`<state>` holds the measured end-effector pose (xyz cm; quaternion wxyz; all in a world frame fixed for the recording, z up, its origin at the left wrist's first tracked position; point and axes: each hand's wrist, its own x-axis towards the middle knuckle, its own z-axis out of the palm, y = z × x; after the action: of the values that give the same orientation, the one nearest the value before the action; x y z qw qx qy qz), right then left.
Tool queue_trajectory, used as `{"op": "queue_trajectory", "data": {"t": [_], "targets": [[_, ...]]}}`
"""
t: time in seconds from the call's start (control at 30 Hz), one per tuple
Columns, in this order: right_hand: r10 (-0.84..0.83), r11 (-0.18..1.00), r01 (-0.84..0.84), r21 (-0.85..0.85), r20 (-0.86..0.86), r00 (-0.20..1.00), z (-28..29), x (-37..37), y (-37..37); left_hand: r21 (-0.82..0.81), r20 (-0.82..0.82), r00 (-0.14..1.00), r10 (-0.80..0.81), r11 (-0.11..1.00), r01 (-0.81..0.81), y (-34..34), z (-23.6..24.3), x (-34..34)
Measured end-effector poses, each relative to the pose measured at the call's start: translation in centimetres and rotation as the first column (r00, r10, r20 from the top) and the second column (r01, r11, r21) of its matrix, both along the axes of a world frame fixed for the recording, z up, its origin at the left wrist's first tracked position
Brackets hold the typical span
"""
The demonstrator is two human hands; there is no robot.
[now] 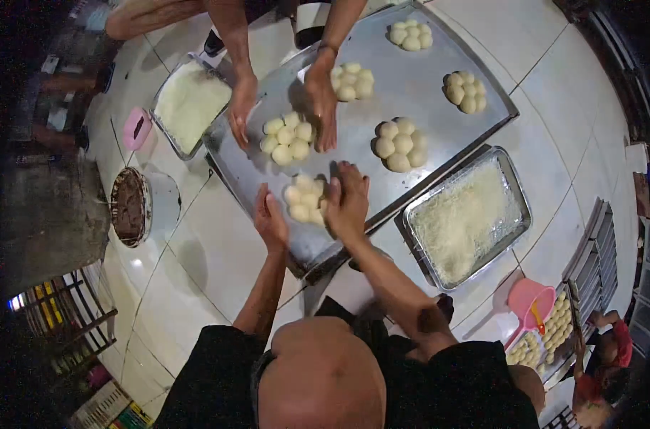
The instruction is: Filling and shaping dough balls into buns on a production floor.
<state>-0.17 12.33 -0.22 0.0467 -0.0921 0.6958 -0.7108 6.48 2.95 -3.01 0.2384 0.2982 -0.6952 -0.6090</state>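
Note:
A cluster of pale dough balls (305,199) lies near the close end of a large metal baking tray (271,104), with my hands on either side of it. My left hand (271,219) is open, fingers stretched out, just left of the dough. On the other side, my right hand (348,201) is also open, its thumb at the dough's edge and its fingers reaching over the tray. Whether the palms press the dough is hard to tell. Just beyond, a co-worker's two hands flank another dough cluster (287,139). More clusters (400,145) sit farther along the tray.
A shallow tray of pale shreds (459,222) stands at the right, and one of whitish crumbs (190,107) at the left. Nearby are a bucket of brown paste (130,207) and a pink container (136,129). A pink dipper (532,294) rests by trayed dough balls (556,325).

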Motion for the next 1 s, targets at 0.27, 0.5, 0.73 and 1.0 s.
{"op": "queue_trajectory", "data": {"t": [0.27,0.5,0.73,1.0], "targets": [[-0.192,0.981,0.192,0.001,0.01,0.981,-0.8,0.3,2.0,-0.132,0.122,0.992,-0.031,0.99,0.047,2.3,-1.3,0.2],[0.023,0.999,-0.014,-0.052,0.168,0.985,-0.7,0.6,0.9,-0.046,0.041,0.999,-0.016,0.999,0.018,4.5,2.2,-2.6],[0.332,0.829,0.042,0.558,-0.552,0.765,3.3,0.5,0.8,0.042,0.075,0.997,0.013,0.999,-0.017,-4.4,1.8,4.0],[0.656,0.555,-0.072,0.829,-0.383,0.65,4.6,-3.0,9.9,-0.115,0.61,0.792,-0.021,0.987,0.115,-4.2,1.8,8.0]]}}
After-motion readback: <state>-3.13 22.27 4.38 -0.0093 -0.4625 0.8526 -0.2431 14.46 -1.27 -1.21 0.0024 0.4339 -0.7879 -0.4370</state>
